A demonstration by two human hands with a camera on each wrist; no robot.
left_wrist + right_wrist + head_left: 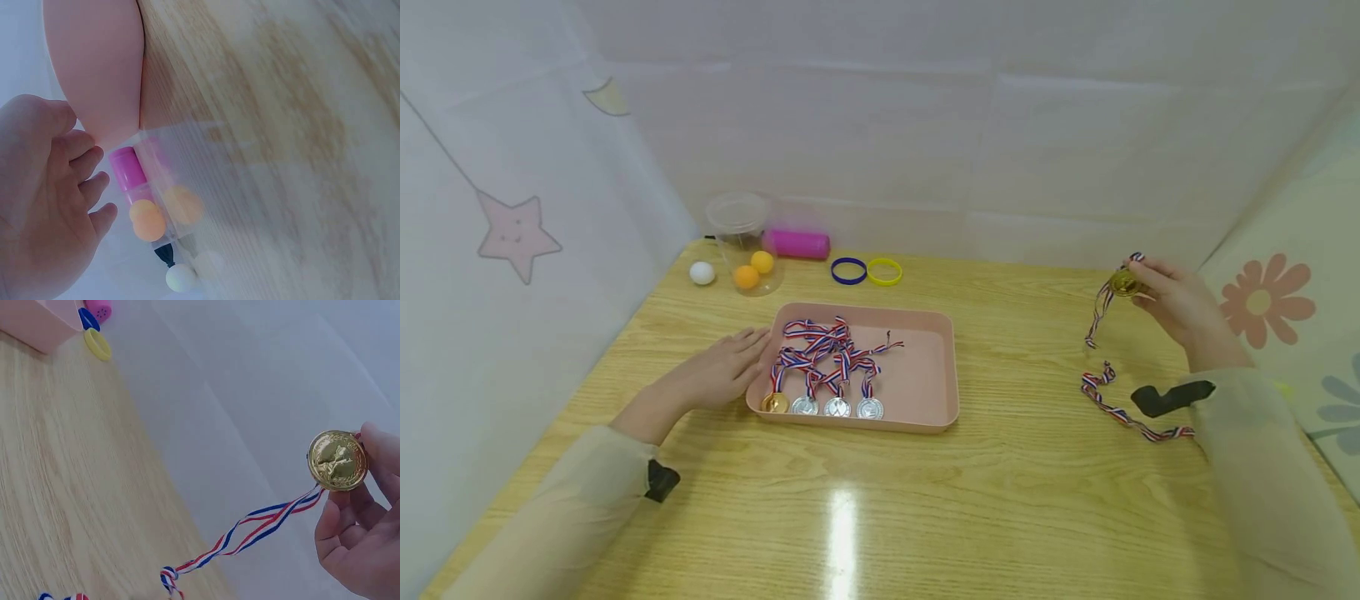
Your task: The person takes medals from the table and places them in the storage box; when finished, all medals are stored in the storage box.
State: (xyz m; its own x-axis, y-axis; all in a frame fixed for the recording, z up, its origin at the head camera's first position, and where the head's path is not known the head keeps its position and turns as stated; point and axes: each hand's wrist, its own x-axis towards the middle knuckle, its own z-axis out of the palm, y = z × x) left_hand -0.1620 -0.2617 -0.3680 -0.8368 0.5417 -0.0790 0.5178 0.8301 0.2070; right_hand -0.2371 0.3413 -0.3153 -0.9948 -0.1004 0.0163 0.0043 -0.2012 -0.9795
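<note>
At the far right my right hand (1176, 308) pinches the rim of a gold medal (338, 460) between thumb and fingertips, above the table. Its red, white and blue ribbon (262, 526) hangs down from it, knotted at the low end. My left hand (722, 369) lies against the left wall of a pink tray (917, 375), fingers extended; in the left wrist view, the fingertips (87, 139) are right at the tray's wall. Inside the tray, one gold medal (775, 403) and three silver medals (838, 407) line the near edge, their striped ribbons (820, 346) tangled behind them.
Another striped ribbon (1135, 423) lies on the table below my right hand. Behind the tray stand a clear cup (737, 218) with orange balls (746, 277), a white ball (702, 273), a magenta cylinder (801, 244), a blue wristband (848, 281) and a yellow wristband (884, 282).
</note>
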